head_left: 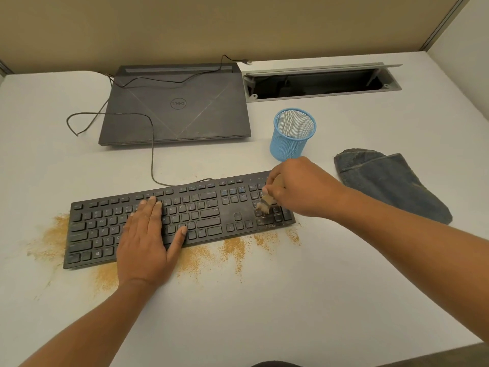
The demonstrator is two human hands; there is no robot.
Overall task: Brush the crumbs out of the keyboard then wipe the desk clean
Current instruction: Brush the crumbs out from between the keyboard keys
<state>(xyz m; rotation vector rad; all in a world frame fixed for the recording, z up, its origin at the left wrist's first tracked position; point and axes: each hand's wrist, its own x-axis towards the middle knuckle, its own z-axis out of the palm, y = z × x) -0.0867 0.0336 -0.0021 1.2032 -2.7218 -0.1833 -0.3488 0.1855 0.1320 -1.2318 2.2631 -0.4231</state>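
Note:
A black keyboard (211, 210) lies across the white desk (264, 300). My left hand (148, 239) rests flat on its letter keys, fingers straight. My right hand (299, 186) grips a small wooden-handled brush (267, 201), whose bristles touch the number pad at the keyboard's right end. Tan crumbs (232, 247) lie scattered on the desk along the keyboard's front edge and beside its left end. A folded dark blue-grey cloth (389, 181) lies on the desk to the right of my right hand.
A shut dark laptop (177, 107) sits behind the keyboard with thin cables draped over it. A blue mesh cup (292, 133) stands just behind my right hand. An open cable hatch (317, 82) is set in the desk at the back right.

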